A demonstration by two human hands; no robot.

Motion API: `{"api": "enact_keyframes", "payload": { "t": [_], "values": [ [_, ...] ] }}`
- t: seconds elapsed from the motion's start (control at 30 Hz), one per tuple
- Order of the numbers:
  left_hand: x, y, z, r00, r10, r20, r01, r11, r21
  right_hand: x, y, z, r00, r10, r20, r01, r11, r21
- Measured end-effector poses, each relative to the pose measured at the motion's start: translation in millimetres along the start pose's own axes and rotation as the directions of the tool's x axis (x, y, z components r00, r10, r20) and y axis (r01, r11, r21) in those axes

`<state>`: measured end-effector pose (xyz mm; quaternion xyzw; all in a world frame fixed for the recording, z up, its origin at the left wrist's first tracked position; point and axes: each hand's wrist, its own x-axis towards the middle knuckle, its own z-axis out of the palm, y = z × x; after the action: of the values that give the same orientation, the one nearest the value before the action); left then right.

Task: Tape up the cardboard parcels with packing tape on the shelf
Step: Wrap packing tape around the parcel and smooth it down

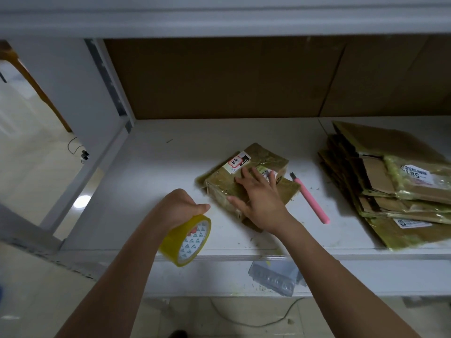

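A flat cardboard parcel (258, 162), wrapped in yellowish tape and bearing a red-and-white label, lies in the middle of the white shelf (151, 181). My right hand (258, 201) presses flat on its near half with fingers spread. My left hand (180, 208) grips a roll of yellow packing tape (188, 240) just above the shelf's front edge, left of the parcel. No tape strip is visible between roll and parcel.
A pink utility knife (312, 201) lies right of the parcel. A stack of taped flat parcels (395, 191) fills the right end of the shelf. A grey plastic mailer (275, 276) lies on the lower shelf. Brown cardboard backs the shelf.
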<state>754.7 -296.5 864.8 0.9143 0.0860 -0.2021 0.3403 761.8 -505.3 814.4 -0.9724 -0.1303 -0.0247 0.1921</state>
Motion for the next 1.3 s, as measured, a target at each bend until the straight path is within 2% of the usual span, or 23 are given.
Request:
{"api": "enact_keyframes", "payload": {
  "t": [0.13, 0.2, 0.27, 0.37, 0.5, 0.73, 0.97, 1.17, 1.3],
  "values": [
    [-4.8, -2.0, 1.3, 0.999, 0.03, -0.015, -0.032, 0.994, -0.1, 2.8, -3.9, -9.7, 0.998, 0.061, 0.01, -0.061, 0.995, 0.078],
    [-5.4, -3.3, 2.8, 0.998, 0.046, -0.033, -0.049, 0.992, -0.115, 5.9, -13.9, -7.1, 0.988, 0.141, -0.058, -0.136, 0.988, 0.073],
    [-4.8, -3.7, 3.8, 0.999, 0.04, -0.031, -0.044, 0.991, -0.123, 9.1, -25.2, 0.0, 0.975, 0.188, -0.119, -0.193, 0.981, -0.028],
    [-3.4, -2.1, 2.8, 0.999, 0.001, -0.047, -0.007, 0.99, -0.138, 10.6, -35.3, 8.6, 0.977, 0.202, -0.072, -0.211, 0.964, -0.161],
    [0.0, 3.0, 3.9, 0.999, -0.028, -0.038, 0.022, 0.987, -0.158, 11.5, -40.7, 7.5, 0.984, 0.172, -0.045, -0.177, 0.966, -0.189],
    [1.4, 0.4, 2.4, 0.999, -0.045, -0.01, 0.041, 0.973, -0.229, 10.9, -28.5, 3.5, 0.994, 0.09, -0.056, -0.095, 0.991, -0.099],
    [-0.4, -12.7, -3.8, 0.989, -0.004, 0.149, 0.062, 0.919, -0.389, 13.8, -17.1, -6.6, 0.999, 0.034, -0.007, -0.035, 0.997, -0.075],
    [-2.1, -7.2, 6.0, 0.995, -0.035, 0.09, 0.072, 0.894, -0.443, 15.0, -16.8, -9.4, 0.998, 0.034, -0.051, -0.033, 0.999, 0.018],
    [-6.0, -9.2, 11.1, 1.0, -0.001, 0.028, 0.013, 0.888, -0.46, 11.5, -13.1, -2.3, 0.992, 0.017, -0.123, -0.011, 0.999, 0.049]
  ]
}}
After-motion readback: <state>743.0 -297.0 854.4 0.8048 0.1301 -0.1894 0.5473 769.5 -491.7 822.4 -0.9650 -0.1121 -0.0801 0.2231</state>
